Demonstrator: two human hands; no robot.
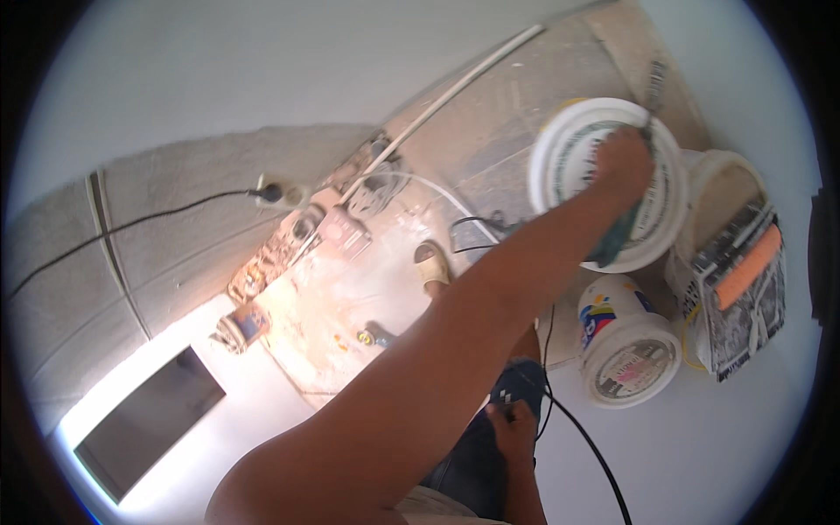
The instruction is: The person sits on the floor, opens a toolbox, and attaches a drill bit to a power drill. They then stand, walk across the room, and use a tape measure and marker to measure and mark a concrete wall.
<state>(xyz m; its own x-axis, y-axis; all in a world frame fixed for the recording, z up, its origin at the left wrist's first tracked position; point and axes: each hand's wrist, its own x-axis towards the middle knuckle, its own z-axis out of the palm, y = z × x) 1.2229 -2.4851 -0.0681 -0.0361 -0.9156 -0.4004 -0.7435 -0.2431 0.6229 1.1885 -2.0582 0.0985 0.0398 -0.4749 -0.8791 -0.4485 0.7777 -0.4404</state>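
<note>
My left arm stretches across the view to a big white bucket (549,166) with a round printed lid, at the upper right. On that lid my left hand (623,162) is closed, its fingers curled down and partly hidden. A dark green patch (617,238) shows beside the forearm; I cannot tell if it is cloth or print. Low in the middle, my right hand (514,429) is curled closed against my dark shorts (472,459), near a black cable (586,429). What it holds, if anything, is too small to make out.
A smaller white tub (632,359) stands below the big bucket. To its right, an orange roller (748,267) lies on a stained tray (757,324) against another bucket (731,179). A long pale pole (455,101), a corded socket (278,191) and rubble (271,254) line the wall.
</note>
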